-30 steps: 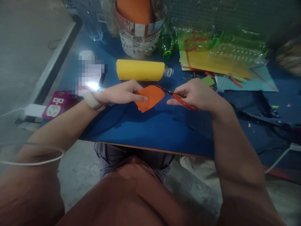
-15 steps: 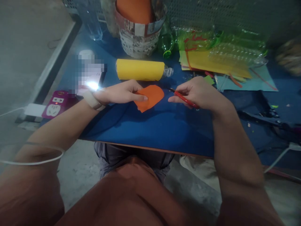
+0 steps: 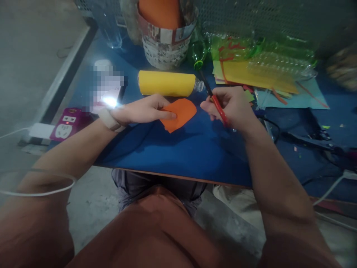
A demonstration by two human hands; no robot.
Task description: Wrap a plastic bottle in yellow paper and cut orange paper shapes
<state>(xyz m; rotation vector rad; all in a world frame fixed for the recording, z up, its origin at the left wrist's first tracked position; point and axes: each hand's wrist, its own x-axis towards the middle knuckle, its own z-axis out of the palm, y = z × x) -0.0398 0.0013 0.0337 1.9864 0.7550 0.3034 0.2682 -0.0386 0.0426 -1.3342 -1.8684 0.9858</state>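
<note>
My left hand (image 3: 152, 108) pinches a rounded piece of orange paper (image 3: 182, 114) by its left side, thumb on top. To the right of the paper, my right hand (image 3: 230, 108) is closed round red-handled scissors (image 3: 217, 108). Their dark blades point up and away, apart from the paper. Behind the paper lies a clear bottle wrapped in yellow paper (image 3: 167, 83), its neck near the blades.
A woven newspaper basket (image 3: 167, 48) stands at the back of the blue table (image 3: 173, 156). Back right are plastic bottles (image 3: 284, 63) on coloured sheets (image 3: 304, 98). A purple power strip (image 3: 67, 123) sits at left, a lit phone (image 3: 115, 89) nearby.
The scissors have swung so that their blades point up and away, and my right hand has turned with them. The orange paper has moved slightly right.
</note>
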